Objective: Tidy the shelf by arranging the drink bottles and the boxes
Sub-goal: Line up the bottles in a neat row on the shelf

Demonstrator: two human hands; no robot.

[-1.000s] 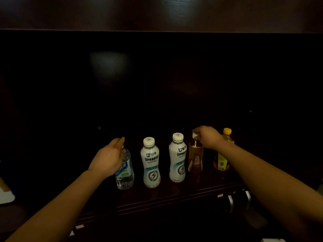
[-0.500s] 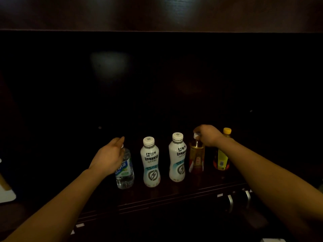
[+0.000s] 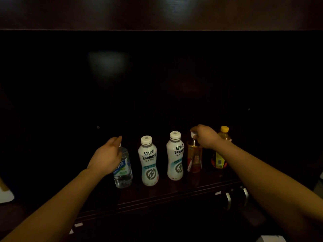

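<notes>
Dark wooden shelf (image 3: 174, 191): our right hand (image 3: 206, 137) pinches the amber plastic bottle (image 3: 194, 158) by its white cap, so we should move it upright; left hand (image 3: 106, 156) touches the clear plastic water bottle (image 3: 124, 172), grip indiscernible.

Across the top of the frame we see a dark reddish-brown wooden band (image 3: 157, 13) with soft light patches. Below it a glossy black back panel (image 3: 174, 75) fills the middle, with a dim greyish reflection (image 3: 108, 63) at upper left and a small round spot (image 3: 98, 127) left of centre. At lower right we make out curved silver metal handles (image 3: 228, 200), close together. Small white tags (image 3: 78, 224) sit at lower left, and a pale object (image 3: 269, 239) is cut off by the bottom right edge.
</notes>
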